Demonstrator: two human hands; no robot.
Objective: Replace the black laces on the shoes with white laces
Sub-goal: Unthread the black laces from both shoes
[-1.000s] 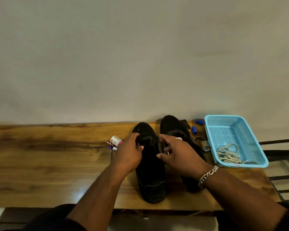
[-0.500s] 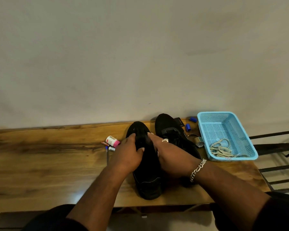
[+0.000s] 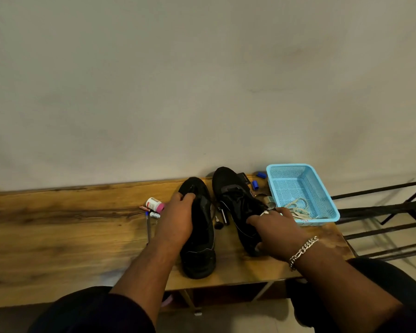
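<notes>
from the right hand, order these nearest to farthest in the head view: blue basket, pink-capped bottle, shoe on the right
1. shoe on the right: directly under the right hand, touching it.
2. blue basket: just beyond the fingers, at the table's right end.
3. pink-capped bottle: far across, left of both shoes.

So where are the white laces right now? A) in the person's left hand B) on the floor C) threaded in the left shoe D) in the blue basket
D: the pale, coiled white laces lie on the floor of the blue basket, at its near end, to the right of both shoes.
</notes>
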